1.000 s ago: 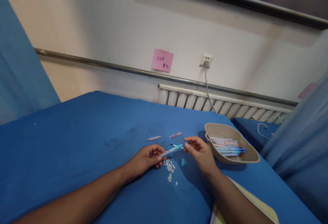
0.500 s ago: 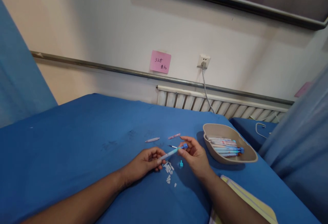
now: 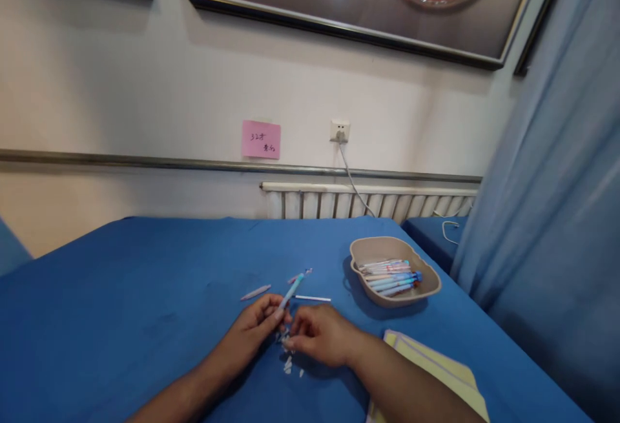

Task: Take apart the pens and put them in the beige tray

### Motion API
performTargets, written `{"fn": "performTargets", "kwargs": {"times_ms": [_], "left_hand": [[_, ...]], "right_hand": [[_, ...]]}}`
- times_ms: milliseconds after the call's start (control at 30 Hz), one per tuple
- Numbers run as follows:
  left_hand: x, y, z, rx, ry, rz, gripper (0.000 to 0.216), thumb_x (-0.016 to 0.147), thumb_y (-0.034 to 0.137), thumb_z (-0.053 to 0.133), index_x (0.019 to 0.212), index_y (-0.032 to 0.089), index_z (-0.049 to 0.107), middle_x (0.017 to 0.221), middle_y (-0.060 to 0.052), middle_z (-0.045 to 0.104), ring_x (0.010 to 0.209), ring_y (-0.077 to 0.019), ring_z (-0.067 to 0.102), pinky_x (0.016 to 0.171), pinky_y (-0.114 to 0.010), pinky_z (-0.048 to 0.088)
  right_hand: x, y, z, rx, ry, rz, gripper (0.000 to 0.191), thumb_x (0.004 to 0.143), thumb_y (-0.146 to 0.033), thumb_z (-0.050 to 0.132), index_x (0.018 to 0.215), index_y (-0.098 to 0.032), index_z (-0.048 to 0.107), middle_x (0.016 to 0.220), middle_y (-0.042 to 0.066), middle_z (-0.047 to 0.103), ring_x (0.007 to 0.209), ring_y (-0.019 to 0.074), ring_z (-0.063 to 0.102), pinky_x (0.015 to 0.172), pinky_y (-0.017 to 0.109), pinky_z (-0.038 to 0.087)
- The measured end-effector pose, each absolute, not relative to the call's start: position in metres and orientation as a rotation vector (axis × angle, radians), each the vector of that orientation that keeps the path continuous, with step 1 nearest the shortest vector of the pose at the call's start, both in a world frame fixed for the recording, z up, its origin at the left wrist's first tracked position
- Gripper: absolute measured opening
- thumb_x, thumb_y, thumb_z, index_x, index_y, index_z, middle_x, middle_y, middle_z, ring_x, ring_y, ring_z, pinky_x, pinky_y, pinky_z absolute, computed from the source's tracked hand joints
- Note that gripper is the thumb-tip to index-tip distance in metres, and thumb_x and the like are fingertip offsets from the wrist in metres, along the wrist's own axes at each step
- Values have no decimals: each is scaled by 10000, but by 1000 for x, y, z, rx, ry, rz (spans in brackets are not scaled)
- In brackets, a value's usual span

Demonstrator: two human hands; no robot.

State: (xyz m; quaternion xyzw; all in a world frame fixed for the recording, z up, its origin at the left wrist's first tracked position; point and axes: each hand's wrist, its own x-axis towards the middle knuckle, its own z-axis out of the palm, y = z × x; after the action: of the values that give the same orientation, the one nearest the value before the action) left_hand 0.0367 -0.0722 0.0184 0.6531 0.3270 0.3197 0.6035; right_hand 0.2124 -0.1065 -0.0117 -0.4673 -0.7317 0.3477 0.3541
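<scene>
My left hand (image 3: 256, 321) is closed round the lower part of a light blue pen barrel (image 3: 292, 288), which tilts up to the right. Close beside it, my right hand (image 3: 322, 334) reaches down with curled fingers over a small heap of white bits (image 3: 287, 365). Whether a bit is between its fingertips is hidden. Behind the hands, a thin white pen refill (image 3: 312, 298) lies on the blue cloth. A pale pinkish pen (image 3: 256, 292) rests to the left, and a pink patterned piece (image 3: 308, 271) is partly behind the barrel's tip.
A beige basket (image 3: 358, 245) holding several pens stands at the right on the blue-covered bed (image 3: 145, 294). A yellow cloth or pad (image 3: 436, 365) lies under my right forearm. A blue curtain (image 3: 542, 184) hangs at the right; a radiator (image 3: 314, 203) runs along the wall.
My right hand has left the pen's upper end and moved down to the white bits. The blue end piece no longer shows on the pen, now held steeper. The view has turned right.
</scene>
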Motion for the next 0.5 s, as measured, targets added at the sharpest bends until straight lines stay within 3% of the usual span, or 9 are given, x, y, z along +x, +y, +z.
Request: {"fn": "performTargets", "kwargs": {"times_ms": [167, 500], "left_hand": [[76, -54, 49, 1705, 805, 784, 274, 733, 422, 634, 848, 174, 632, 860, -37, 636, 838, -187, 557, 746, -256, 422], [199, -29, 75, 2105, 726, 584, 288, 737, 374, 541, 837, 125, 647, 664, 16, 584, 587, -109, 484, 572, -210, 387]], "right_hand": [[215, -110, -2, -1300, -2230, 655, 242, 762, -434, 581, 815, -205, 640, 677, -15, 661, 558, 105, 548, 454, 177, 305], [213, -112, 17, -1219, -2561, 398, 338, 808, -475, 445, 920, -224, 641, 849, 14, 704, 707, 175, 620, 501, 227, 373]]}}
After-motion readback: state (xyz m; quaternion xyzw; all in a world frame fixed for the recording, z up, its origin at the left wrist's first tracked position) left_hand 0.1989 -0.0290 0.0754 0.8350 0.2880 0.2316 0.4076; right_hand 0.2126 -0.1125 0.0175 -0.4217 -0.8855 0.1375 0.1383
